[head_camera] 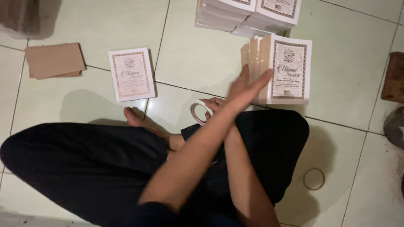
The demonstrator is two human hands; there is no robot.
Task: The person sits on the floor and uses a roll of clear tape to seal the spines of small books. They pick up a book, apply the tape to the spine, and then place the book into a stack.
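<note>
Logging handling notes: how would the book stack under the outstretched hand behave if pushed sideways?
The book stack looks heavy, being many thick copies, so it probably resists. Its page edges sit unevenly, so upper copies may slide or fan out. The left hand rests against its side.

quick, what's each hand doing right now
Left hand: open, fingers flat against the side of the stack of booklets.
Right hand: holding a roll of tape.

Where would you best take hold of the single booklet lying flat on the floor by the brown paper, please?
Grip the single booklet at its near short edge, coming from the sitter's side. It lies flat and apart from the brown paper, so that edge is free to lift.
</note>
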